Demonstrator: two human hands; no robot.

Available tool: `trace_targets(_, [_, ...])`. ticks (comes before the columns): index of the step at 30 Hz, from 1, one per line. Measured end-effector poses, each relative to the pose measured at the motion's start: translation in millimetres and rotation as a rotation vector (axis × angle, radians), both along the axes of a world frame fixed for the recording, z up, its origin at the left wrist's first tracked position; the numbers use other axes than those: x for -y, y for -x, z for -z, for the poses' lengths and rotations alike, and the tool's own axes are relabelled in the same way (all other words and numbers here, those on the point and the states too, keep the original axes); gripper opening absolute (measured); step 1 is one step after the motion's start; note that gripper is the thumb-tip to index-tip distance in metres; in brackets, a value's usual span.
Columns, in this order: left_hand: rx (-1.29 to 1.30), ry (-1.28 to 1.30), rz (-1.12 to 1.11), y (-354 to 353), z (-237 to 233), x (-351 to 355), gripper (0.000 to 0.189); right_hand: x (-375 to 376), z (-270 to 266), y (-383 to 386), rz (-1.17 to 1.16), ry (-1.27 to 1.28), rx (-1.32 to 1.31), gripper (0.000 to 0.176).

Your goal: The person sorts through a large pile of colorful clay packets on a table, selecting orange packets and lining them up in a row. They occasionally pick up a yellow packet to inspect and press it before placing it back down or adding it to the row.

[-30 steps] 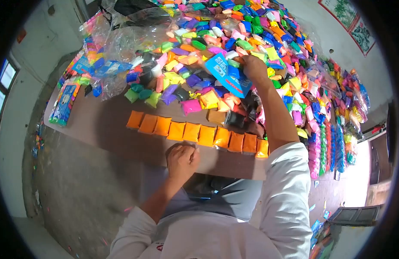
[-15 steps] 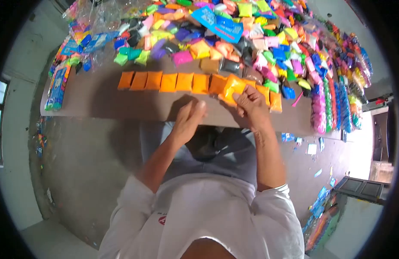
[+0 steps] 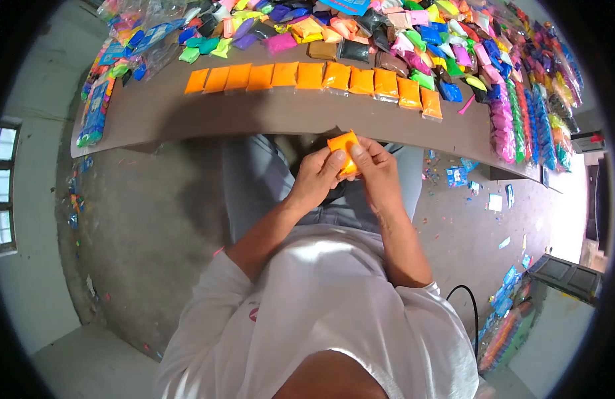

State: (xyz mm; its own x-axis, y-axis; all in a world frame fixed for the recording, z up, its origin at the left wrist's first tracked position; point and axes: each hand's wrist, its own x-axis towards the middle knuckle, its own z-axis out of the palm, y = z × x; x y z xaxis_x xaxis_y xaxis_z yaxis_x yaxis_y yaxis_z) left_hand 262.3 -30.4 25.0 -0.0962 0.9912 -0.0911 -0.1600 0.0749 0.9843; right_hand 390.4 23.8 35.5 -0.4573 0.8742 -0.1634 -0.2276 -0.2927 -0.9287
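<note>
Both hands grip one small orange packet (image 3: 344, 151) in front of the table's near edge, above my lap. My left hand (image 3: 315, 178) pinches its left side, with the thumb on the front face. From the right, my right hand (image 3: 378, 171) holds it, thumb pressed on the front too. The fingers behind the packet are partly hidden. Beyond the hands, a row of several similar orange packets (image 3: 285, 74) runs across the brown table (image 3: 267, 118), side by side, some with clear plastic edges.
A heap of multicoloured packets (image 3: 414, 40) covers the back of the table. Long strips of pink packets (image 3: 502, 126) and other colours lie at the right. A bundle of coloured packs (image 3: 95, 116) lies at the left edge. Blue scraps (image 3: 457, 175) litter the floor.
My right hand has drawn the orange packet from above the row back toward my body. My left hand, empty before, now grips it too. The view has tilted downward.
</note>
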Motion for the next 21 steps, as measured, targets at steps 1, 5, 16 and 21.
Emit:
trace_targets(1, [-0.014, 0.004, -0.014, -2, 0, 4, 0.037, 3, 2, -2, 0.000, 0.005, -0.004, 0.029])
trace_targets(5, [-0.076, 0.066, 0.072, 4, 10, 16, 0.034, -8, -5, -29, -0.258, -0.095, 0.151, 0.033])
trace_targets(16, [-0.069, 0.084, 0.034, 2, -1, 20, 0.029, 22, 14, -23, -0.073, -0.028, 0.115, 0.023])
trace_targets(21, [-0.055, 0.065, 0.066, -6, 5, 28, 0.030, 27, 25, -38, -0.148, -0.112, 0.009, 0.017])
